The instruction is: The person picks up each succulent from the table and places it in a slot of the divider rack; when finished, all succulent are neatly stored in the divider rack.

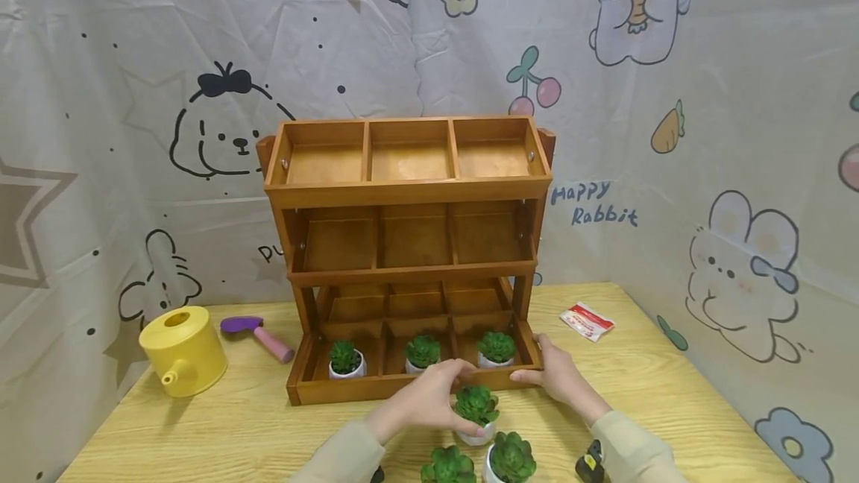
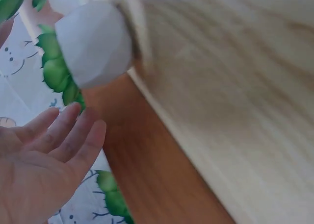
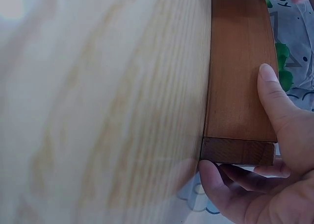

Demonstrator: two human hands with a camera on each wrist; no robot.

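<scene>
A wooden three-tier shelf stands on the table. Three succulents in white pots, at left, middle and right, sit in its bottom tier. My left hand reaches around another potted succulent in front of the shelf, its thumb close by the white pot. In the left wrist view those fingers are extended and loose beside the white pot. At the bottom tier's right front corner, my right hand grips the frame, thumb on the front board and fingers around the end.
Two more potted succulents, one left and one right, stand nearest me. A small black and yellow object is by my right sleeve. On the left are a yellow watering can and a toy shovel; a red-white packet lies right.
</scene>
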